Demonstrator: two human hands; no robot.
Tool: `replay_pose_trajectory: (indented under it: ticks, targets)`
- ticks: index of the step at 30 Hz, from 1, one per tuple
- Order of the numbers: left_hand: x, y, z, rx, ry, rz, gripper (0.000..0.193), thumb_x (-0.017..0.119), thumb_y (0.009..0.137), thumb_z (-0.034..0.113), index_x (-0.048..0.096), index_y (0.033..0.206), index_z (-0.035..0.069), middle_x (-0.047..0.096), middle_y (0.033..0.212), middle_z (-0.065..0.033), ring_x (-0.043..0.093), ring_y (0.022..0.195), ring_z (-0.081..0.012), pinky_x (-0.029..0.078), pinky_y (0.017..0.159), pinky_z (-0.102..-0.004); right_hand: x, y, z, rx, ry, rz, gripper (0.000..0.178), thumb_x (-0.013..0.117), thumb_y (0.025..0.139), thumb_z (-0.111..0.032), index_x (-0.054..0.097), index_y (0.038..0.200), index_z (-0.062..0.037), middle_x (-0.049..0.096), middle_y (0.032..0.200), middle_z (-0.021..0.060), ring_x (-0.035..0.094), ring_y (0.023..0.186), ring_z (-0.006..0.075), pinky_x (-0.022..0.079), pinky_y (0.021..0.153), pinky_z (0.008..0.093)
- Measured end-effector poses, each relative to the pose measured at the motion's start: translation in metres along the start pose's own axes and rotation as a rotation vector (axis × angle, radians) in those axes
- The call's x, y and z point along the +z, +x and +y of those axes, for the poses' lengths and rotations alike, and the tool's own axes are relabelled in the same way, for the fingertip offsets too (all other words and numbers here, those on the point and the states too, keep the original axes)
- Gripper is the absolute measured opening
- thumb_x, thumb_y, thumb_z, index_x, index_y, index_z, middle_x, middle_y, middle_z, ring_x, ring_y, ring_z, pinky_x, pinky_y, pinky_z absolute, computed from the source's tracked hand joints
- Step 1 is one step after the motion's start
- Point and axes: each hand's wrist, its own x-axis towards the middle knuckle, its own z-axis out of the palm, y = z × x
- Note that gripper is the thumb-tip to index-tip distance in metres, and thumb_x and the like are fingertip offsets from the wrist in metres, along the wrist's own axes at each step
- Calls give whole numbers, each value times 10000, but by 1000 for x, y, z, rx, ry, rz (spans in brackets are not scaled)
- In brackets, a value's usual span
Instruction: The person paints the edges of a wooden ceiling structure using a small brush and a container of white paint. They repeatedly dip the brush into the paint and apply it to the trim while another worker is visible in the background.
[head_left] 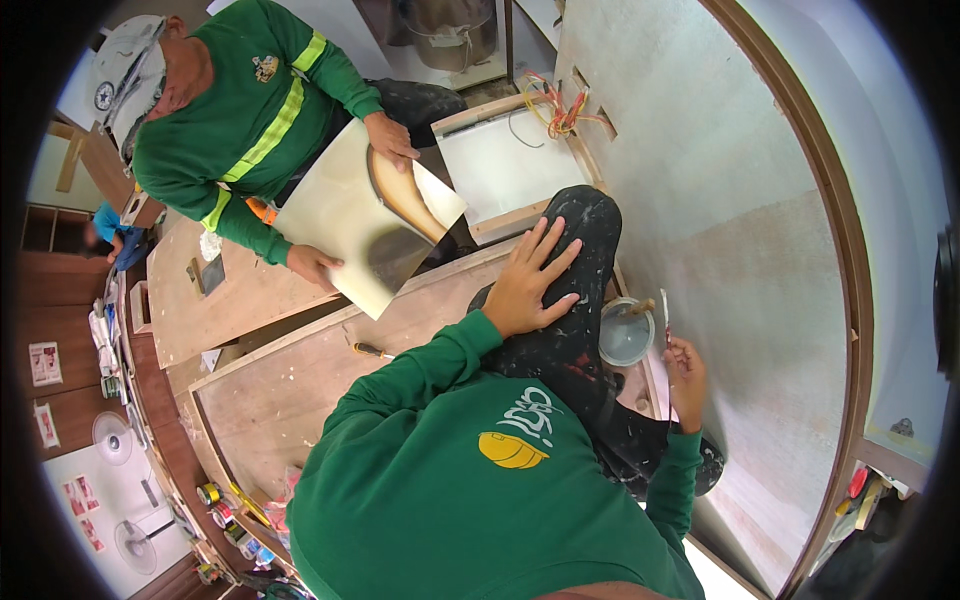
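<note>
My left hand [538,280] lies with fingers spread on my raised knee, on dark, paint-spattered trousers [585,225]. My right hand [686,385] is closed around a slim paintbrush [667,315], its whitish tip pointing up and away. That hand is beside a large upright panel [740,300] with a patchy whitish coat; whether the brush touches it I cannot tell. Between my leg and the panel stands a translucent plastic tub [627,335], with a brown stick-like piece [642,306] at its rim.
Across from me a person in a green shirt [250,110] holds a patterned, marble-like sheet [340,220] in both hands. A screwdriver [372,350] lies on the framed wooden panel [280,390] at my left. Loose coloured wires [563,112] stick out by the upright panel.
</note>
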Motion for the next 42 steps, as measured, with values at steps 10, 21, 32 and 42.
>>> replay_pose_trajectory:
  ticks: [10, 21, 32, 42]
  targets:
    - [4, -3, -6, 0, -47, 9, 792, 760, 903, 289, 448, 1603, 88, 283, 1713, -230, 246, 1587, -447, 261, 1262, -538, 18, -16, 16, 202, 199, 167, 217, 662, 1047, -105, 671, 1228, 14, 617, 925, -25, 541, 854, 68, 457, 799, 233]
    - [-71, -91, -212, -610, 209, 717, 284, 705, 987, 174, 729, 1228, 26, 710, 1183, -171, 660, 1101, -336, 516, 971, -429, 23, -17, 47, 84, 160, 212, 237, 648, 1056, -139, 657, 1251, -4, 627, 846, 30, 489, 470, 47, 356, 391, 230]
    - [-114, -173, -330, -771, 662, 350, 272, 724, 943, 212, 791, 1197, 143, 693, 1146, -129, 627, 1106, -347, 502, 972, -479, 25, -15, 45, 125, 69, 211, 251, 662, 1052, -151, 660, 1253, -1, 629, 839, 33, 513, 491, 60, 380, 391, 229]
    - [-75, -65, -344, -521, 743, 258, 461, 763, 922, 282, 691, 1355, 144, 585, 1439, -137, 524, 1348, -352, 429, 1081, -516, 24, -20, 48, 125, 62, 260, 270, 684, 1043, -157, 660, 1256, 7, 638, 847, 19, 551, 580, 59, 424, 479, 228]
